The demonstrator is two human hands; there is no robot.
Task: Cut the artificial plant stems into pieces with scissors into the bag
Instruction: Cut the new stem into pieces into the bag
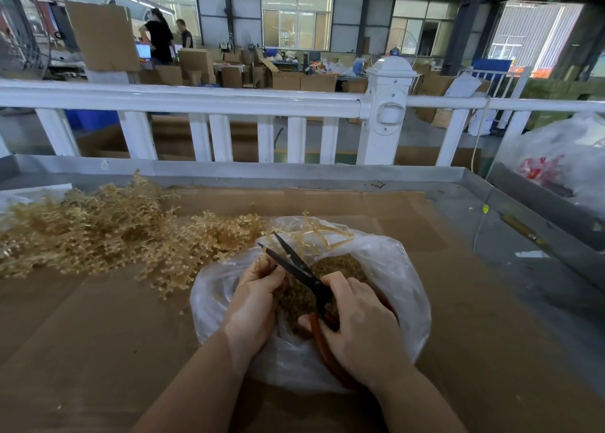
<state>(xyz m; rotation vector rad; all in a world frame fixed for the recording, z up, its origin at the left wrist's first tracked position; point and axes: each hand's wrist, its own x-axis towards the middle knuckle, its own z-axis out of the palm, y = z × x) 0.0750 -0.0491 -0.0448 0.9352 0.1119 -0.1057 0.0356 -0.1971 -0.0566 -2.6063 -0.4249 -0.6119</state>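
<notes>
A clear plastic bag (406,288) lies open on the cardboard in front of me, with cut golden pieces (343,265) inside. My right hand (360,328) grips the red handles of black-bladed scissors (294,265), whose blades are parted over the bag. My left hand (253,301) pinches a golden artificial plant stem (311,233) beside the blades; its branches stick out over the bag's far rim. A big pile of uncut golden stems (98,229) lies to the left on the table.
Brown cardboard (98,334) covers a grey metal table with a raised rim (294,171). A white fence (212,102) runs behind it. A large plastic sack (563,161) sits at the right. Two people stand far back among boxes.
</notes>
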